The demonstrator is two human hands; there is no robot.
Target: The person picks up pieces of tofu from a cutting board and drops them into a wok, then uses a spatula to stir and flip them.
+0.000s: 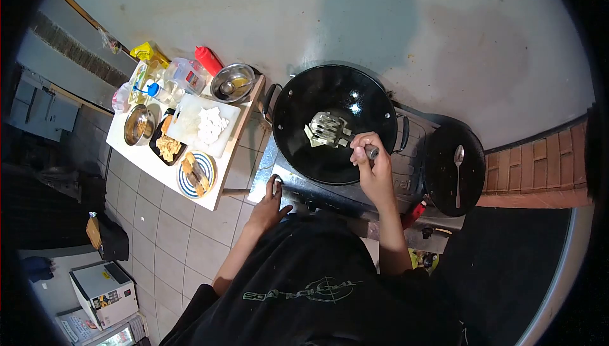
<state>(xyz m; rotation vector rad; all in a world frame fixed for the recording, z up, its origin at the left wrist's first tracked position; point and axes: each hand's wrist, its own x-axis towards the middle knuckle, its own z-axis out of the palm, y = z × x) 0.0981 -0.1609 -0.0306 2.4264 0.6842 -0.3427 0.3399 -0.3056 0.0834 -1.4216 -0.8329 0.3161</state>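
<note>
My right hand (371,155) is closed around the handle of a slotted metal turner (328,129), whose head is down in a large black wok (368,101). Pale pieces of food (313,135) lie under and beside the turner head. The wok sits on a steel gas stove (288,171), its base shiny and dark. At the stove's front left corner is my left hand (269,207), fingers stretched out and thumb apart, fingertips right at a small dark round part on the edge.
Right of the wok, a black pan (444,162) with a red handle bears a spoon (458,168). On the left, a table (219,181) carries a white cutting board (184,131) with chopped white pieces, a striped plate (209,187), metal bowls (233,96) and a red bottle (207,60).
</note>
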